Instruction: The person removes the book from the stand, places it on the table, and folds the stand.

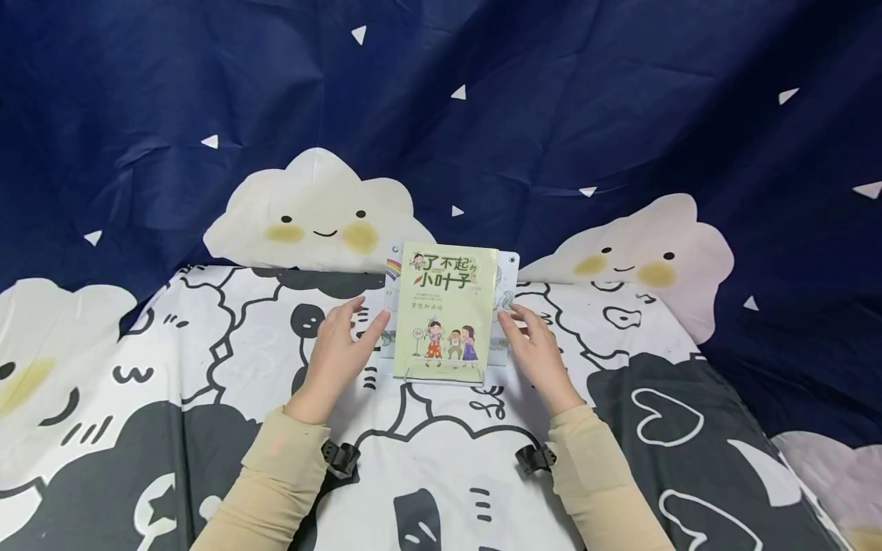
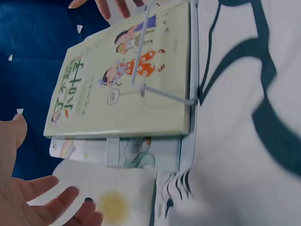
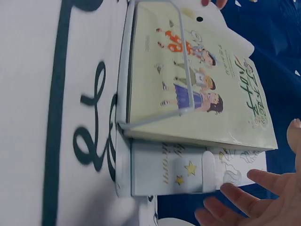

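Note:
A pale green book (image 1: 448, 306) with Chinese lettering and cartoon children on its cover leans upright on a white book stand (image 1: 508, 268). The stand's back plate carries a rainbow and unicorn print, and a thin wire retainer (image 3: 188, 77) crosses the book's lower front. My left hand (image 1: 336, 348) hovers just left of the stand, its fingers spread and apart from it. On the other side, my right hand (image 1: 536, 353) has its fingers loosely extended close to the stand's right edge. Whether its fingertips touch the plate I cannot tell. Neither hand holds anything.
The stand sits on a cloth (image 1: 441, 474) printed with black and white cartoon figures. Behind it hangs a dark blue cloth (image 1: 524, 122) with smiling clouds and small white triangles. A black strap device (image 1: 341, 458) is on each wrist.

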Tool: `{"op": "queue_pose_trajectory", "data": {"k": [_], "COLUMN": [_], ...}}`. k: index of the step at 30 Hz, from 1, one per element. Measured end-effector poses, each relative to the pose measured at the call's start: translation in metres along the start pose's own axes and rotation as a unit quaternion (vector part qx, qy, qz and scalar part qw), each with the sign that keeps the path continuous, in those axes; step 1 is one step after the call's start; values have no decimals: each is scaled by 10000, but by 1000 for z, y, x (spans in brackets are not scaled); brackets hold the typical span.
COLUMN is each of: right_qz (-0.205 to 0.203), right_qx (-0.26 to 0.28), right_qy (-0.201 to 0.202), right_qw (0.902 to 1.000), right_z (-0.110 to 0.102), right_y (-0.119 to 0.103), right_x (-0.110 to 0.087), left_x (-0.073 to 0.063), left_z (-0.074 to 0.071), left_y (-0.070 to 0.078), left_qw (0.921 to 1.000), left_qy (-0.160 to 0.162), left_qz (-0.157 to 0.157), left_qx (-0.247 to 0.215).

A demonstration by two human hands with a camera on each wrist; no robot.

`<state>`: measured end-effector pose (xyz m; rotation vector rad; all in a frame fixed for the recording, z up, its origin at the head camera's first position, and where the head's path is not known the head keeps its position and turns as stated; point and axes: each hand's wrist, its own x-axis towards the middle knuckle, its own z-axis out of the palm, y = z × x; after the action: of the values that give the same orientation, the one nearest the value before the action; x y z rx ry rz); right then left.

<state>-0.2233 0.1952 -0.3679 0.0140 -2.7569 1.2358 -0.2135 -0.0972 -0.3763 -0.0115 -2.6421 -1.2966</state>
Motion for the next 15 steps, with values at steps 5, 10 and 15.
{"op": "queue_pose_trajectory", "data": {"k": [5,10,15], "right_qz": [67,115,178], "right_qx": [127,218,714], "right_qy": [78,291,492], "right_qw": [9999,9993,9961], "right_z": [6,8,13], "right_y": [3,7,10], "right_x": [3,3,0], "left_x": [3,2,1], "left_z": [12,21,28], "left_y": [0,0,-3], "left_qw": [9990,9979,9976], "left_qy": [-179,-325,-401], "left_qz": [-155,-254,-248], "left_qx": [-388,-505,-507]}}
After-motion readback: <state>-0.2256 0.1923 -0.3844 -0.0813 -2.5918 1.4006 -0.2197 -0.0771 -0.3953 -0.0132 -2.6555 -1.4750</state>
